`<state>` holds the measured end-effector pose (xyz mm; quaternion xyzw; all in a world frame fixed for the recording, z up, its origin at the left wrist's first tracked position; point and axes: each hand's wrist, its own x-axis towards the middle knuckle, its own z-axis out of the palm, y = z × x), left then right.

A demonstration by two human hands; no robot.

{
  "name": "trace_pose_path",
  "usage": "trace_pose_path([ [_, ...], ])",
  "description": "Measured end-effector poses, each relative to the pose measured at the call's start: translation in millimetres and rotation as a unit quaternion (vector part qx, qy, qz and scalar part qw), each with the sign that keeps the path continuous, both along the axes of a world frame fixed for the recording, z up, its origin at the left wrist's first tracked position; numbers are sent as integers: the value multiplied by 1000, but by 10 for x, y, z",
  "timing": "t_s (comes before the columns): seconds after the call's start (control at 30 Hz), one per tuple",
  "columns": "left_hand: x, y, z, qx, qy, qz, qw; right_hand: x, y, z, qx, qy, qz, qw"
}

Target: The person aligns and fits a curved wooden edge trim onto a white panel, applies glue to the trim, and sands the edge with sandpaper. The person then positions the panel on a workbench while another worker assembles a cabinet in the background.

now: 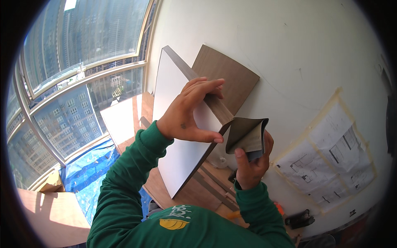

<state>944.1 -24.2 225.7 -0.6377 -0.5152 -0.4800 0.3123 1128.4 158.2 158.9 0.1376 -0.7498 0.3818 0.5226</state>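
A white-faced panel (170, 95) with wood-look edging stands tilted in front of me. My left hand (187, 111) spans its near corner, fingers curled over the upper edge and thumb against the lower edge. In my right hand (252, 170) is a folded sheet of sandpaper (247, 135), dark on one side and greyish on the other, pinched between thumb and fingers. The sandpaper's left tip meets the panel's corner, its folds fanned partly apart. The fingers behind the sheet are partly hidden.
A brown wood-look board (226, 73) leans on the white wall behind the panel. Drawings (337, 155) are taped up at right. Below lie a wooden work surface (202, 191), a black tool (300, 219) and blue sheeting (89, 165). Large windows (87, 37) fill the left.
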Motion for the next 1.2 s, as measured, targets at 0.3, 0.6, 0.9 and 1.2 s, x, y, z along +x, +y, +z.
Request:
trace_pose_path([
  [0.3, 0, 38, 8, -19, -5, 0, 1000, 58, 9, -205, 54, 40, -54, 996],
  [0.6, -14, 119, -52, -10, -48, -30, 998, 217, 248, -547, -164, -10, 21, 986],
  [0.9, -462, 52, -13, -69, -109, -3, 992, 1424, 421, -2121, -701, -125, 59, 700],
  [1.2, -1226, 77, 170, -138, -266, 34, 954, 2920, 894, -3178, -643, -12, -300, 705],
])
